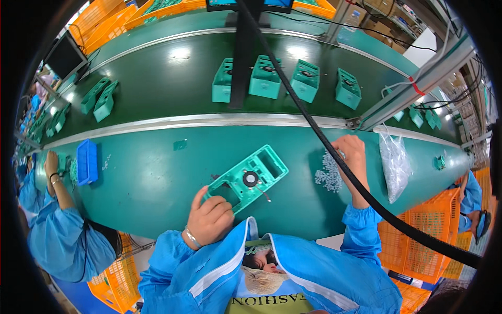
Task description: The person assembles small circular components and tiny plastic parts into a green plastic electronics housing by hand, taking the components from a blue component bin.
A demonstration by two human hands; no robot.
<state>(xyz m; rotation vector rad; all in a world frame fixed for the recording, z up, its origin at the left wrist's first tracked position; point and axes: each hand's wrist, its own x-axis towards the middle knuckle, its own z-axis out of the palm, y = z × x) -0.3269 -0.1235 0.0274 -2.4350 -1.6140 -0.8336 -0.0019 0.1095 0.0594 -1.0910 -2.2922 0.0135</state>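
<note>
A green plastic housing [238,184] lies at a slant on the bench in front of me, its open inside facing up. A round black speaker [250,179] with a pale centre sits in it, and a short thin wire sticks out near its right side. My left hand [210,219] is closed on the housing's near left end, the thumb on its rim. Off to the right, my right hand [350,152] is pinched around a small pale grey piece, partly hidden by the fingers. Just left of that hand spreads a heap of similar small pieces [328,175].
A clear plastic bag [395,166] lies right of my right arm. A black cable [324,137] crosses the view diagonally. Several green housings [265,78] stand on the dark belt [162,78] beyond a metal rail. A blue bin [87,161] stands left, near a co-worker's arm [64,196].
</note>
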